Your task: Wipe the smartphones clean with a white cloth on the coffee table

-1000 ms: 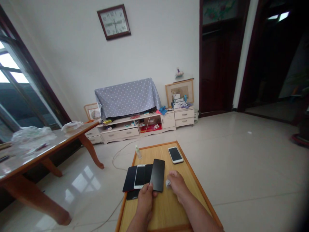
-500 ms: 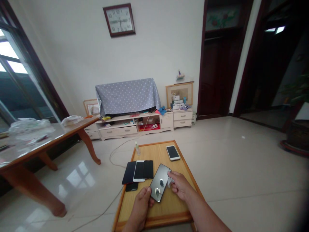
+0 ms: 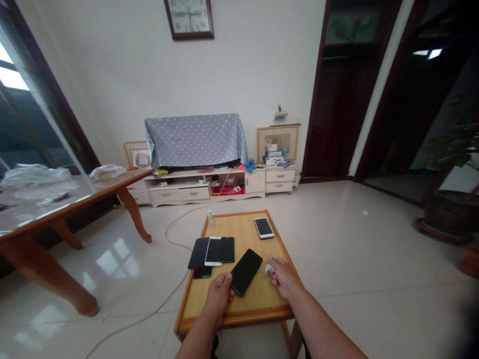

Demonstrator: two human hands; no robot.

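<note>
My left hand (image 3: 220, 295) grips the lower left corner of a black smartphone (image 3: 247, 271), held tilted above the small wooden table (image 3: 239, 223). Just right of the phone and apart from it, my right hand (image 3: 283, 276) is closed on a crumpled white wipe (image 3: 268, 269); I cannot tell if it is paper or cloth. To the left lie a dark blue phone or tablet (image 3: 198, 253), a white phone (image 3: 213, 251) and a black phone (image 3: 227, 249), side by side and overlapping. A smaller black phone (image 3: 202, 272) is partly under them.
A white-framed phone (image 3: 264, 228) lies at the table's far right. A small clear spray bottle (image 3: 211, 219) stands at the far left corner. A cable (image 3: 149, 311) runs over the floor. At left is a larger table (image 3: 123, 180) with plastic bags (image 3: 37, 182).
My right hand, with the wipe, has moved off the phone's right edge. The phone has turned, so its screen now looks black instead of reflecting. The view has tilted slightly downward.
</note>
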